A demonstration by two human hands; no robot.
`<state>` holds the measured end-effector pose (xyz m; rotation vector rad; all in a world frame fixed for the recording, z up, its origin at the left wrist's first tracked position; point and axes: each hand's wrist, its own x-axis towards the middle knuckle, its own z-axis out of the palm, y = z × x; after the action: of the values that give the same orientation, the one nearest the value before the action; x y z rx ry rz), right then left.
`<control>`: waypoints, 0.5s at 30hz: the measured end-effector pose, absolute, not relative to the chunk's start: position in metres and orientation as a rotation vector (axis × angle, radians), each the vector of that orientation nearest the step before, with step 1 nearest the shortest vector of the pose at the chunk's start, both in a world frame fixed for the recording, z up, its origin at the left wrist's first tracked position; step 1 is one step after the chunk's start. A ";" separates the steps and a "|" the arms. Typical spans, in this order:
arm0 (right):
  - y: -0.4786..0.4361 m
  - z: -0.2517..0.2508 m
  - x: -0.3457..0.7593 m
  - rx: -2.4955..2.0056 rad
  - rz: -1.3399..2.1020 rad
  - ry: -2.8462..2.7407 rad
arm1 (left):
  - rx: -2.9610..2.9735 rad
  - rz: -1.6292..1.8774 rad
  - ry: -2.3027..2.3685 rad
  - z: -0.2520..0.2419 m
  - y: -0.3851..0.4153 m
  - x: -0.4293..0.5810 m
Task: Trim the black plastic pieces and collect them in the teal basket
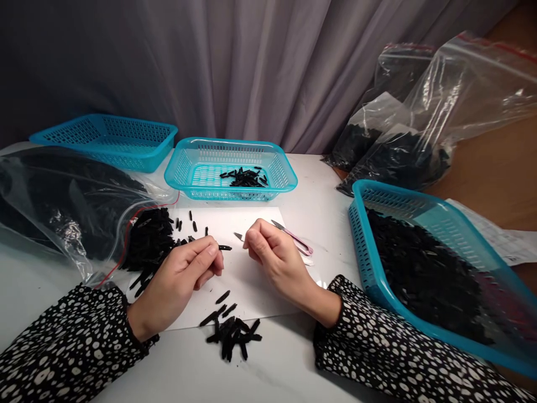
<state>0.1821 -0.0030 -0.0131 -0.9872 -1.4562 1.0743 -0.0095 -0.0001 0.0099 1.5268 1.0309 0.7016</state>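
Observation:
My left hand is pinched on a narrow black piece, whose end sticks out to the right past the fingertips. Closed too, my right hand grips a small tool with a pointed metal blade; its handle is hidden in the fingers. The two hands face each other, apart, over a white sheet. Behind my right hand lie pink-handled thread snips. A heap of black pieces spills beside my left hand. Nearer to me is a loose pile of similar pieces.
A blue basket at the back holds some black pieces. Another blue basket stands behind left. The right-hand blue basket is full of black pieces. Clear zip bags stand back right; a filled bag lies left. A grey curtain hangs behind.

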 end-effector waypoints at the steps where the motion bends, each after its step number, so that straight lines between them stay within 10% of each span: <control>1: -0.003 -0.014 0.182 -0.983 1.075 -1.447 | 1.528 0.714 1.027 0.009 0.000 -0.010; 15: -0.009 -0.011 0.179 -0.980 1.025 -1.512 | 1.453 0.746 0.939 0.003 0.000 -0.011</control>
<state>0.1793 -0.0092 -0.0111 -0.9796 -1.5123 1.0250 -0.0110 -0.0001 0.0032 1.4526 0.9386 0.7455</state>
